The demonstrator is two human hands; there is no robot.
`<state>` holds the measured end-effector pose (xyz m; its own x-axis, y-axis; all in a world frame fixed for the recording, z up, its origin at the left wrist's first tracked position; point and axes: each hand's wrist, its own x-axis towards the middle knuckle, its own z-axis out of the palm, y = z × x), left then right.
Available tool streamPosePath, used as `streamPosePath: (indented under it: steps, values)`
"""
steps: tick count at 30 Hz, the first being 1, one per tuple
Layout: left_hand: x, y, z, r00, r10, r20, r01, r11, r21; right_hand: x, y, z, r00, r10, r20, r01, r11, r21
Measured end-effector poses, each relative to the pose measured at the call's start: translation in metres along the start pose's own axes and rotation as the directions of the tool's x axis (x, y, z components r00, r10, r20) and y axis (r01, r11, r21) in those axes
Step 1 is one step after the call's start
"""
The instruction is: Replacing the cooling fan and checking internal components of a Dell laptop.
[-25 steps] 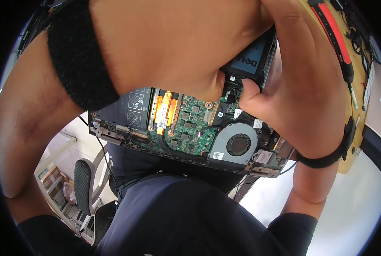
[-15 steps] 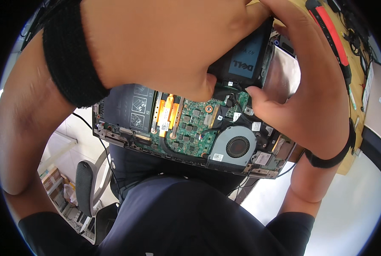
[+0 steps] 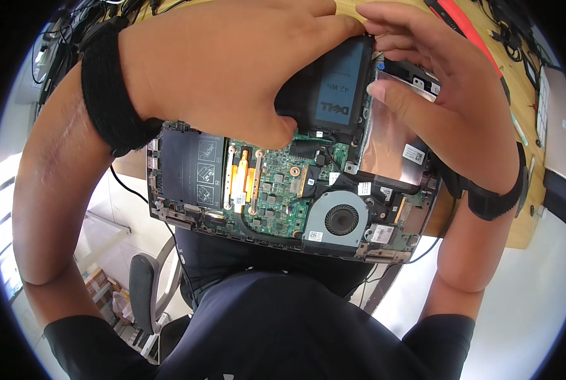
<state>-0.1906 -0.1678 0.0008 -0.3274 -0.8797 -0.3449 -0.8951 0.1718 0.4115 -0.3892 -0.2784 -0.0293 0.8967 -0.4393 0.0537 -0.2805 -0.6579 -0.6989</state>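
An opened laptop base (image 3: 283, 237) lies in front of me with its inside facing up. A green circuit board (image 3: 276, 190), a copper heat pipe (image 3: 242, 180) and a round cooling fan (image 3: 338, 220) show in it. My left hand (image 3: 226, 69) reaches across the far side and grips the black laptop battery (image 3: 335, 88), thumb at its near edge and fingers at its far end. My right hand (image 3: 447, 95) is open beside the battery's right end, fingers and thumb apart, above a silvery foil-covered panel (image 3: 394, 133). The left hand covers part of the battery.
A red and black tool (image 3: 463, 28) lies on the wooden table (image 3: 517, 126) at the far right, near tangled black cables (image 3: 511, 41). Farther right is a pale flat panel (image 3: 561, 126). An office chair (image 3: 145, 285) stands at the lower left.
Both hands have shifted slightly left, and my right hand has drawn its thumb up from the battery's near corner. More of the battery and the foil panel shows. The laptop base sits straighter.
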Motion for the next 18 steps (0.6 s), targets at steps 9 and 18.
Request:
streamPosePath:
  steps: [9,18]
  values:
    - [0.002,-0.01,0.005,0.993,0.021,-0.117,-0.039,0.987,-0.153,0.008,0.054,0.001,0.965,-0.262,0.028,0.261,0.965,0.039]
    - [-0.067,-0.054,0.008,0.861,-0.115,-0.496,-0.003,0.973,-0.231,0.011,0.042,-0.002,0.973,-0.208,0.098,0.206,0.978,0.027]
